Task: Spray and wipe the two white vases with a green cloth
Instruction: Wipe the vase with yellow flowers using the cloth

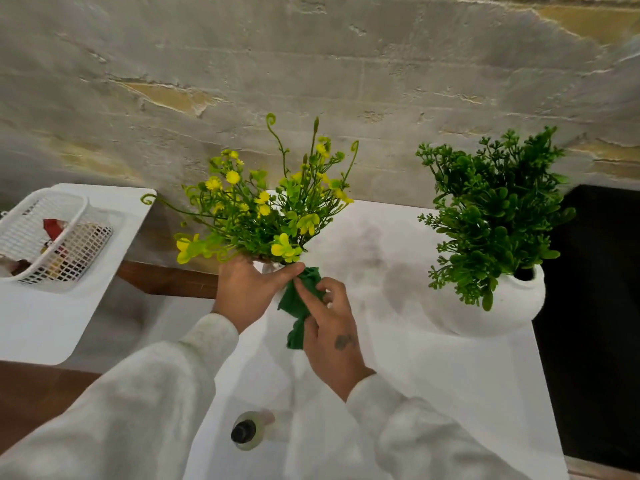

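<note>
A tall white vase (pixel 277 327) with yellow flowers (pixel 263 209) stands at the middle of the white table (pixel 450 375). My left hand (pixel 247 289) grips its neck just under the blooms. My right hand (pixel 329 334) presses a crumpled green cloth (pixel 301 306) against the vase's right side, near the neck. Much of the vase body is hidden by my hands and hard to tell from the white table. A second, round white vase (pixel 495 306) with dark green foliage (pixel 495 216) sits to the right. The spray bottle (pixel 247 431) stands near me, between my sleeves.
A white mesh basket (pixel 52 237) with small items rests on a separate white surface (pixel 52 323) at the left, across a gap showing brown wood (pixel 166 278). A rough plastered wall (pixel 311 81) rises right behind the table. Dark space (pixel 595 306) borders the table's right edge.
</note>
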Tool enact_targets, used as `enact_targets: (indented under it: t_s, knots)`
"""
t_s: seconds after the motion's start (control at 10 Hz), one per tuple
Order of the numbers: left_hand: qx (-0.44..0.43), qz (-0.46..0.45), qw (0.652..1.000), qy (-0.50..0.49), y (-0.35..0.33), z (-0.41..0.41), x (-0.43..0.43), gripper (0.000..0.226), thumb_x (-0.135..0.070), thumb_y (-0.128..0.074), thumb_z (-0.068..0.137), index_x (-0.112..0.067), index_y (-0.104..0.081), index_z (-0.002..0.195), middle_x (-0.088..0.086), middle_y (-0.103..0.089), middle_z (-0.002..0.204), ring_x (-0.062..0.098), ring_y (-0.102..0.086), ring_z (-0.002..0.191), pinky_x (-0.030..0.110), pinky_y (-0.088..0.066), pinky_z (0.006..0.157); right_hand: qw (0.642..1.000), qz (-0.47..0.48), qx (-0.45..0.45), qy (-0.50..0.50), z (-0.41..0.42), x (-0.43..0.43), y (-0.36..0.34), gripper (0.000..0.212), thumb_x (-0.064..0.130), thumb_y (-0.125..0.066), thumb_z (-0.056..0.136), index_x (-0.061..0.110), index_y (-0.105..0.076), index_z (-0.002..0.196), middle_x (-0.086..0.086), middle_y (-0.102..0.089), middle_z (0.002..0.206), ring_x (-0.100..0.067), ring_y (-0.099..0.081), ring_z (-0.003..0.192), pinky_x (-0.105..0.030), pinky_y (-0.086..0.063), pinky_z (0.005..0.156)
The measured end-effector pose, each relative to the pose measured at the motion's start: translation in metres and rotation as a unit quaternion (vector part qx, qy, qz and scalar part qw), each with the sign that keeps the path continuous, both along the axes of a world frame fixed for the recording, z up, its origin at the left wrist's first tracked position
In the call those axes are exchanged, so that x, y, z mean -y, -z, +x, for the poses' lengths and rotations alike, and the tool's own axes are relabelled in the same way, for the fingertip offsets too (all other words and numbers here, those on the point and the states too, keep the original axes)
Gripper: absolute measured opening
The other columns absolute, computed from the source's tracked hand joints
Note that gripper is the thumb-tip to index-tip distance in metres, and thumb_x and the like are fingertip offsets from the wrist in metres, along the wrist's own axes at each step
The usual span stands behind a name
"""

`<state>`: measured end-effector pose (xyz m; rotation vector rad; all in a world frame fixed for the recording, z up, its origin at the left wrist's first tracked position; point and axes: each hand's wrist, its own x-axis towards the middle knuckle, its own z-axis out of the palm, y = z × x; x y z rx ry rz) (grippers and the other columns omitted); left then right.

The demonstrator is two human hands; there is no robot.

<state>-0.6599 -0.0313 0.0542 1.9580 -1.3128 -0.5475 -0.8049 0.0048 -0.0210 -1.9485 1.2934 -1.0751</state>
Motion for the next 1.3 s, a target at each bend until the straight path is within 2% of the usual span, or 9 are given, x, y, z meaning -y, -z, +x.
enact_targets:
  t_s: [0.1, 0.2, 0.3, 0.4, 0.6, 0.8, 1.0, 1.1, 1.3]
  knots:
    - [-0.020, 0.029, 0.999, -0.007, 0.001, -0.001, -0.001, 0.031, -0.054, -0.081, 0.064, -0.030, -0.063, 0.073, -0.003, -0.068, 0.077, 0.020, -0.064, 0.079, 0.029, -0.049, 0.077, 0.999, 0.028, 0.016, 0.029, 0.002, 0.020, 0.000, 0.061, -0.003, -0.042, 0.086, 0.021, -0.056, 0.140, -0.003, -0.040, 0.127, -0.020, -0.053, 0.105, -0.027, -0.050, 0.094]
    - [-0.058, 0.044, 0.997, -0.023, -0.001, 0.000, -0.003, 0.066, -0.063, -0.075, 0.061, -0.011, -0.066, 0.100, 0.012, -0.069, 0.100, 0.029, -0.066, 0.096, 0.046, -0.053, 0.087, 0.997, 0.072, 0.009, 0.041, 0.001, 0.048, -0.003, 0.060, -0.004, -0.041, 0.087, 0.023, -0.059, 0.138, -0.003, -0.044, 0.123, -0.024, -0.054, 0.104, -0.038, -0.051, 0.094]
    - [-0.061, 0.050, 0.997, -0.026, -0.006, -0.001, -0.002, 0.063, -0.061, -0.077, 0.061, -0.010, -0.066, 0.098, 0.012, -0.070, 0.096, 0.029, -0.066, 0.093, 0.048, -0.054, 0.084, 0.997, 0.072, 0.002, 0.035, -0.001, 0.052, -0.003, 0.061, -0.002, -0.040, 0.087, 0.025, -0.057, 0.139, -0.002, -0.044, 0.123, -0.024, -0.054, 0.105, -0.039, -0.051, 0.094]
    - [-0.031, 0.039, 0.999, -0.018, -0.009, -0.001, 0.001, 0.037, -0.058, -0.081, 0.060, -0.026, -0.067, 0.072, 0.005, -0.071, 0.081, 0.026, -0.067, 0.085, 0.046, -0.053, 0.083, 1.000, 0.029, 0.009, 0.001, -0.001, 0.020, 0.005, 0.063, -0.004, -0.041, 0.088, 0.023, -0.052, 0.143, -0.001, -0.038, 0.131, -0.024, -0.054, 0.110, -0.034, -0.051, 0.097]
    - [-0.112, 0.075, 0.991, 0.003, -0.014, 0.001, 0.001, 0.035, -0.040, -0.081, 0.071, -0.023, -0.059, 0.093, -0.011, -0.060, 0.087, -0.001, -0.054, 0.076, 0.026, -0.043, 0.080, 0.999, 0.043, 0.029, 0.017, 0.001, 0.022, 0.008, 0.064, -0.008, -0.041, 0.087, 0.021, -0.053, 0.143, 0.001, -0.036, 0.124, -0.013, -0.050, 0.101, -0.019, -0.048, 0.094]
    - [-0.131, 0.062, 0.989, 0.023, -0.013, 0.003, -0.002, 0.043, -0.037, -0.081, 0.073, -0.026, -0.055, 0.106, -0.003, -0.059, 0.099, 0.013, -0.056, 0.089, 0.014, -0.042, 0.069, 0.996, 0.079, -0.023, 0.028, -0.004, 0.056, -0.004, 0.063, -0.005, -0.042, 0.090, 0.026, -0.052, 0.143, -0.004, -0.041, 0.122, -0.022, -0.052, 0.103, -0.031, -0.050, 0.093]
    - [-0.029, 0.054, 0.998, 0.031, -0.009, 0.006, -0.001, 0.045, -0.057, -0.075, 0.068, -0.028, -0.067, 0.103, 0.003, -0.069, 0.113, 0.020, -0.062, 0.111, 0.043, -0.047, 0.099, 0.997, 0.026, -0.060, -0.037, -0.007, 0.008, 0.011, 0.059, 0.008, -0.037, 0.093, 0.033, -0.046, 0.145, -0.007, -0.037, 0.134, -0.027, -0.049, 0.118, -0.031, -0.050, 0.097]
    - [0.046, 0.011, 0.996, 0.074, -0.007, 0.008, 0.001, 0.044, -0.068, -0.045, 0.087, -0.037, -0.068, 0.108, 0.007, -0.072, 0.110, 0.028, -0.066, 0.104, 0.046, -0.051, 0.091, 0.999, 0.030, -0.023, -0.008, -0.002, 0.015, 0.008, 0.061, 0.003, -0.038, 0.090, 0.027, -0.050, 0.144, -0.007, -0.039, 0.128, -0.023, -0.051, 0.111, -0.026, -0.048, 0.096]
    - [-0.115, 0.120, 0.986, 0.008, -0.023, 0.002, -0.003, 0.082, -0.067, -0.071, 0.053, -0.018, -0.063, 0.118, 0.006, -0.066, 0.120, 0.020, -0.061, 0.110, 0.039, -0.048, 0.099, 0.986, 0.162, 0.009, 0.046, -0.005, 0.067, -0.003, 0.052, -0.004, -0.045, 0.094, 0.018, -0.057, 0.139, -0.001, -0.049, 0.115, -0.020, -0.055, 0.103, -0.015, -0.040, 0.094]
